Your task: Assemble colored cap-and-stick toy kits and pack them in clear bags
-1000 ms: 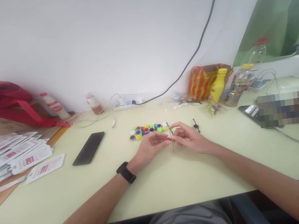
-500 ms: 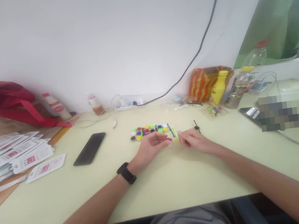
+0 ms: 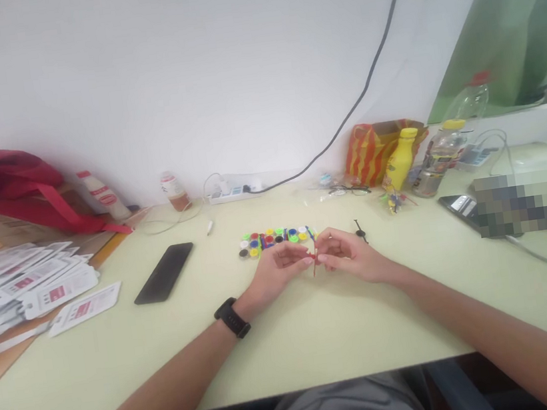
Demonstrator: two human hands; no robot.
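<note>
My left hand (image 3: pixel 281 266), with a black watch on its wrist, pinches a small red piece (image 3: pixel 316 260) between thumb and fingertips. From the other side my right hand (image 3: pixel 353 253) closes its thumb and fingers on the same red piece, which has a thin part pointing down. The fingers hide much of its shape. Just beyond my hands lie round coloured discs (image 3: pixel 269 240) in rows, with thin coloured sticks among them. Right of my right hand rests a black stick with a round black disc (image 3: pixel 360 234).
A black phone (image 3: pixel 164 273) lies to the left, near a pile of white badge cards (image 3: pixel 46 282). Along the wall stand a tea-coloured bottle (image 3: pixel 175 191), a power strip (image 3: pixel 231 192), a striped bag (image 3: pixel 367 152) and a yellow bottle (image 3: pixel 401 160). Cables run across the right side.
My right hand has moved slightly left from the thin coloured sticks and now meets my left hand at the red piece. My left hand has barely moved.
</note>
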